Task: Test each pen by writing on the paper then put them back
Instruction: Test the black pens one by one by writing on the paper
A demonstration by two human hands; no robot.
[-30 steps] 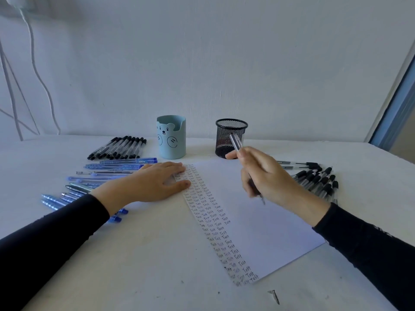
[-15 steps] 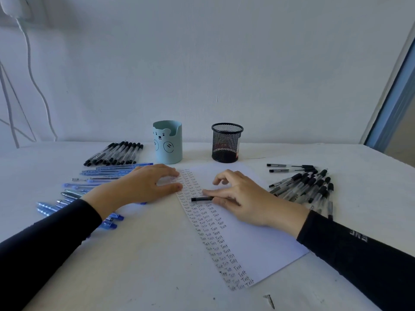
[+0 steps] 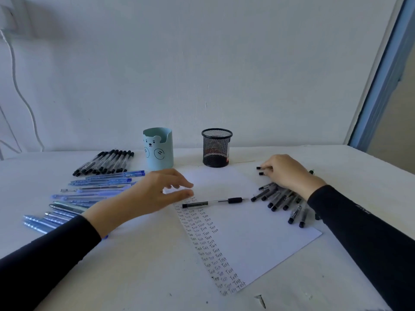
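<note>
Now pinches a far pen point(image 3: 260, 168) with the right hand point(image 3: 285, 173). Hovers the left hand point(image 3: 155, 194), fingers point(image 3: 177, 177) apart, over the paper point(image 3: 258, 232) near a black pen point(image 3: 212, 202).

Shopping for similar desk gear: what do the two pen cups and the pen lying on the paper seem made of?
Black mesh pen cup: likely metal wire, matte black, see-through weave. Light blue bear pen holder: smooth, opaque, matte; probably plastic, unsure. Pen on the paper: clear plastic barrel showing the refill, black cap, black probably rubbery grip.

blu cup point(image 3: 158, 149) x1 | mesh cup point(image 3: 216, 149) x1 | paper point(image 3: 258, 232) x1 | loose pen point(image 3: 212, 202) x1 | screw point(image 3: 260, 300) x1
</note>
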